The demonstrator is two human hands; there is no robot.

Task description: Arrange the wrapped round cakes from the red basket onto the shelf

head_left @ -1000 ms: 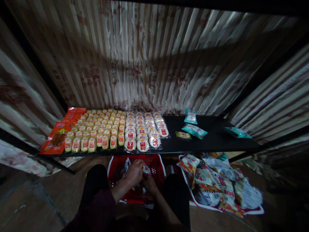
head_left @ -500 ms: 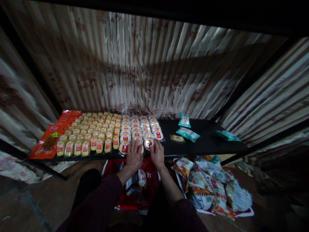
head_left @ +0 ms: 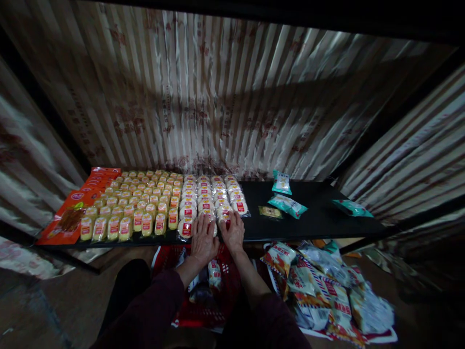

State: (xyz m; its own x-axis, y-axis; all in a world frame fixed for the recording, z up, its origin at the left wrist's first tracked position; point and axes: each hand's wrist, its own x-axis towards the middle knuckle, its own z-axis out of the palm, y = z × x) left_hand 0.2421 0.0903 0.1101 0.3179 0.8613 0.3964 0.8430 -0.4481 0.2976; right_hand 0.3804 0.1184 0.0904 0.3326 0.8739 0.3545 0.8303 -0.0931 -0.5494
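Note:
Rows of round white cakes in clear wrappers (head_left: 188, 212) lie overlapping on a black shelf (head_left: 312, 223). My left hand (head_left: 204, 240) rests flat, fingers stretched, on the front cake of the second row, which it partly covers. Beside it my right hand (head_left: 233, 233) lies with fingers spread over the front of the third row, touching the cakes there. Neither hand is wrapped around a cake. To the left stand many small yellow wrapped cakes (head_left: 125, 228) in close rows.
Orange snack bags (head_left: 74, 213) overlap at the shelf's left end. Teal packets (head_left: 288, 205) and a small yellowish packet (head_left: 270, 212) lie on the right. Below are a red basket (head_left: 228, 303) holding a few packs and a pile of snack bags (head_left: 339, 303). A striped curtain (head_left: 218, 97) hangs behind.
My right hand has shifted left, from the right side of the third row's front cake onto it. My left hand stays on the second row. The view has tilted slightly.

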